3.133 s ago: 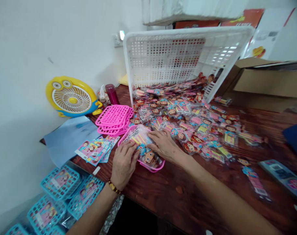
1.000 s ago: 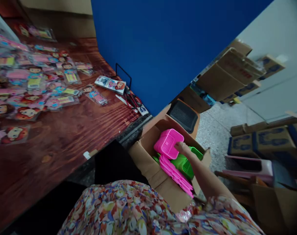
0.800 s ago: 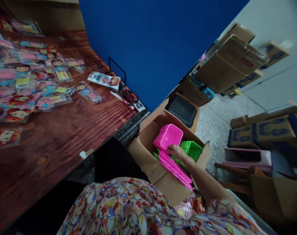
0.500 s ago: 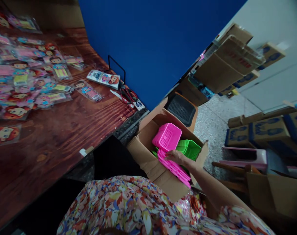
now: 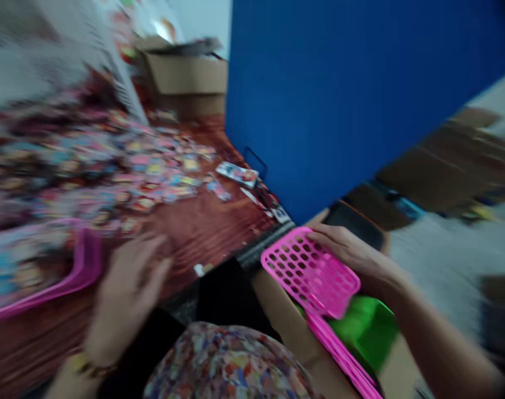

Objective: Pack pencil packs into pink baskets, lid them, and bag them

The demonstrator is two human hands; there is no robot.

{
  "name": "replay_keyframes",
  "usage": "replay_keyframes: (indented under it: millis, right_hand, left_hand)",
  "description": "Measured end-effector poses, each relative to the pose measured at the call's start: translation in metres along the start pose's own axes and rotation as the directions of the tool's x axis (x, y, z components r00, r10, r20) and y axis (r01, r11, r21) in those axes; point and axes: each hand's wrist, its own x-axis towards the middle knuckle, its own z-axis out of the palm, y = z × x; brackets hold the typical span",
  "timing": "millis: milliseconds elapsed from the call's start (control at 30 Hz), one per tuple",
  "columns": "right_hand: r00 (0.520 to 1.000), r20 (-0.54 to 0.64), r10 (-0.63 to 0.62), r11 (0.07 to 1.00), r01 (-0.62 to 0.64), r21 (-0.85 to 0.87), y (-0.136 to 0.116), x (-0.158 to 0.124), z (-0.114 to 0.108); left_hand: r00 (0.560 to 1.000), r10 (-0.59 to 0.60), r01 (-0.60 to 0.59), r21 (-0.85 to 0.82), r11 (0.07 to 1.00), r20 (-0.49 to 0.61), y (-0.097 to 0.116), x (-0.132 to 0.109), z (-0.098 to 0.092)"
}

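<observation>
My right hand [image 5: 346,249] grips the rim of a pink plastic basket [image 5: 291,266] with round holes in its wall, held tilted over an open cardboard box [image 5: 294,327]. More pink baskets [image 5: 339,349] are stacked on edge in the box, beside a green basket [image 5: 371,327]. My left hand [image 5: 131,282], blurred, is over the wooden table with its fingers apart and nothing visible in them. Left of it, a larger pink basket [image 5: 88,260] holds several small plastic packets with cartoon figures.
Many cartoon packets [image 5: 144,172] cover the table's left and back. Scissors [image 5: 266,199] and a banded stack of printed cards [image 5: 238,173] lie near a blue panel [image 5: 339,100]. A cardboard box [image 5: 189,75] stands at the back; a dark-seated stool [image 5: 356,221] is behind the baskets.
The view has swung left, bringing my left hand and the filled pink basket into sight. My right hand has gone from touching the stacked baskets to lifting one by its rim.
</observation>
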Motion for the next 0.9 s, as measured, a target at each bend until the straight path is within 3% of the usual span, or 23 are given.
replay_keyframes:
  millis: [67,133,167,233,300,367,433,500,600,700,800,900]
  right_hand:
    - [0.981,0.03,-0.194,0.971,0.187,0.151,-0.045,0.032,-0.004]
    - [0.935,0.001,-0.355,0.904,0.343,0.256,-0.086,0.068,0.009]
    - [0.907,0.002,-0.421,0.866,0.401,0.301,-0.105,0.086,0.02]
    - [0.86,0.004,-0.51,0.799,0.472,0.374,-0.139,0.119,0.047]
    - [0.816,0.006,-0.578,0.748,0.527,0.404,-0.167,0.146,0.076]
    - [0.737,-0.006,-0.676,0.675,0.623,0.396,-0.19,0.167,0.103]
    - [0.642,0.012,-0.766,0.595,0.702,0.391,-0.213,0.186,0.126]
    - [0.592,0.02,-0.806,0.55,0.735,0.398,-0.24,0.203,0.144]
    - [0.573,0.02,-0.819,0.546,0.769,0.334,-0.289,0.231,0.158]
    - [0.547,0.092,-0.832,0.555,0.818,0.15,-0.338,0.256,0.16]
    - [0.55,0.166,-0.818,0.55,0.834,-0.051,-0.373,0.279,0.16]
    - [0.551,0.201,-0.81,0.531,0.835,-0.147,-0.394,0.303,0.165]
  left_hand:
    - [0.995,0.064,-0.057,-0.091,0.994,0.08,0.022,0.0,0.002]
    - [0.978,0.091,-0.056,-0.185,0.981,0.185,0.036,0.004,0.001]
    - [0.972,0.054,0.003,-0.242,0.97,0.228,0.037,0.005,-0.002]
    - [0.976,-0.137,0.186,-0.319,0.93,0.17,0.028,0.003,-0.013]
    - [0.938,-0.347,0.328,-0.391,0.86,0.022,0.007,-0.008,-0.03]
    - [0.851,-0.513,0.41,-0.47,0.782,-0.112,-0.02,-0.024,-0.05]
    - [0.768,-0.614,0.458,-0.514,0.726,-0.183,-0.049,-0.035,-0.07]
    - [0.721,-0.653,0.513,-0.456,0.727,-0.23,-0.074,-0.04,-0.092]
    - [0.702,-0.65,0.594,-0.266,0.76,-0.291,-0.106,-0.033,-0.125]
    - [0.709,-0.63,0.621,-0.144,0.771,-0.316,-0.137,-0.022,-0.152]
    - [0.71,-0.629,0.643,-0.073,0.762,-0.316,-0.17,-0.009,-0.167]
    - [0.698,-0.65,0.67,-0.049,0.741,-0.301,-0.197,0.003,-0.174]
